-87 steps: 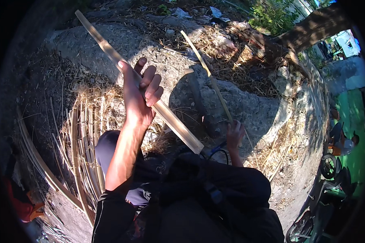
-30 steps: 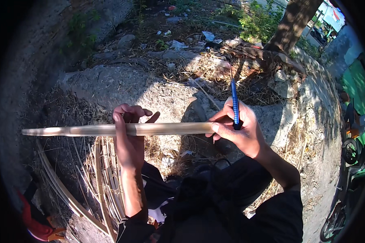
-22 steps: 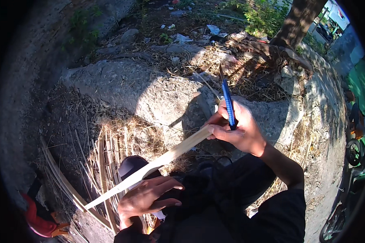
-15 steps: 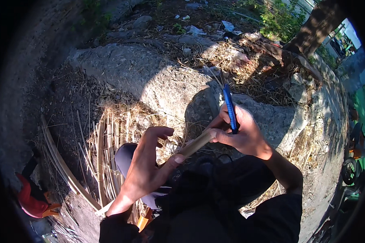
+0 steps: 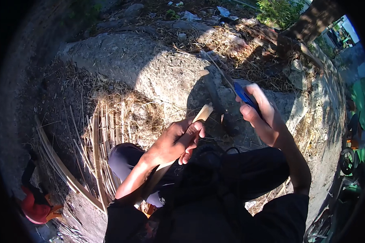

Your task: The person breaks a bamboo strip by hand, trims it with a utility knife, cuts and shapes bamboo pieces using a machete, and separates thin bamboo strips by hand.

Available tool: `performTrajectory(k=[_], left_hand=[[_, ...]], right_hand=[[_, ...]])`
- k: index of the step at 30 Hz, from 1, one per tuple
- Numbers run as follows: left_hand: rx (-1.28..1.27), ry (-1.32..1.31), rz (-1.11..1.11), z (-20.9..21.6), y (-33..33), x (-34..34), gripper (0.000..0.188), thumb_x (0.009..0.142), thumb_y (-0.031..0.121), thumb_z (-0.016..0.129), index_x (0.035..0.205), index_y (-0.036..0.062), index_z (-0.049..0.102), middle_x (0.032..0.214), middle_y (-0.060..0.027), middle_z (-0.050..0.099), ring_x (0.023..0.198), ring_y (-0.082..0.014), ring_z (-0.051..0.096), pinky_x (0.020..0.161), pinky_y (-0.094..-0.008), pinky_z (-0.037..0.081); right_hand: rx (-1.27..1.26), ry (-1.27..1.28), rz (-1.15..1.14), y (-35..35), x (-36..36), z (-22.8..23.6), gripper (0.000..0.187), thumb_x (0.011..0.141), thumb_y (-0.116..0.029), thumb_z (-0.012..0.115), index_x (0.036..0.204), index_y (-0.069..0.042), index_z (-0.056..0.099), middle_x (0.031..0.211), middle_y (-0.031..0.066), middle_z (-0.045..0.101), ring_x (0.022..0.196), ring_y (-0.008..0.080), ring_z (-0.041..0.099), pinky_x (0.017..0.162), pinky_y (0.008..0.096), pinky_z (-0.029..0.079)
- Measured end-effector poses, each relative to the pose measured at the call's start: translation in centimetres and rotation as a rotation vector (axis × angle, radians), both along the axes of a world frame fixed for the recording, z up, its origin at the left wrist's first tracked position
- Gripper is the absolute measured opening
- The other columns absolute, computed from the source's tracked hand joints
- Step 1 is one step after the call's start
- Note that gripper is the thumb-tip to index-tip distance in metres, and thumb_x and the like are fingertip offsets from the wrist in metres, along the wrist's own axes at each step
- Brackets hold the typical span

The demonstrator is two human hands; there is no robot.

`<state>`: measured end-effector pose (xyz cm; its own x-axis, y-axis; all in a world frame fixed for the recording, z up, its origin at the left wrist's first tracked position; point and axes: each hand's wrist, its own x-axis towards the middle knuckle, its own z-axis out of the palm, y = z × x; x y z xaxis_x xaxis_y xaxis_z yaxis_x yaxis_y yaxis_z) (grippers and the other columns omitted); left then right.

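Note:
My left hand [image 5: 175, 142] is closed round a pale bamboo strip [image 5: 204, 113]. The strip's cut end sticks out past my thumb, pointing up and away, while its lower part slants down over my left thigh. In my right hand [image 5: 267, 119] is a knife with a blue handle [image 5: 244, 95], gripped between thumb and fingers. Its thin blade points up and left, apart from the strip. Sunlight falls on both hands above my dark-clothed lap.
Several split bamboo strips [image 5: 96, 146] lie in a bundle on the ground at left, with longer curved pieces [image 5: 65, 172] beside them. A long rough stone block [image 5: 166, 75] crosses ahead. Dry grass and litter lie behind it. A tree trunk [image 5: 316, 20] rises at far right.
My left hand has taken a full grip on the strip and moved right, nearer its end. My right hand has let go of the strip and drawn right with the knife, now tilted left.

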<state>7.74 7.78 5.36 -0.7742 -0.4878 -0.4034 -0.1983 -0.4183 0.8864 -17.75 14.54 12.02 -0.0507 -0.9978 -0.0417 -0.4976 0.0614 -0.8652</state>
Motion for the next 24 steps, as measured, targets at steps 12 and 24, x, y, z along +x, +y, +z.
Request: performTrajectory(k=[12, 24], left_hand=[[-0.415, -0.133, 0.049, -5.2, 0.9, 0.2, 0.034, 0.112, 0.028, 0.047, 0.100, -0.0017, 0.061, 0.062, -0.0085, 0.054, 0.058, -0.0182, 0.061, 0.055, -0.0380, 0.044], [-0.544, -0.168, 0.114, -5.0, 1.1, 0.0, 0.019, 0.107, 0.014, 0.054, 0.107, -0.0042, 0.060, 0.075, -0.0200, 0.065, 0.063, -0.0378, 0.065, 0.059, -0.0457, 0.047]], right_hand=[[-0.266, 0.792, 0.290, 0.7, 0.3, -3.1, 0.055, 0.085, -0.025, 0.080, 0.138, -0.021, 0.067, 0.084, 0.0098, 0.063, 0.067, 0.0278, 0.065, 0.062, 0.0389, 0.053], [-0.291, 0.832, 0.300, -0.5, -0.1, -3.9, 0.059, 0.082, -0.026, 0.081, 0.139, -0.026, 0.066, 0.071, 0.0032, 0.055, 0.058, 0.0232, 0.060, 0.056, 0.0382, 0.050]])
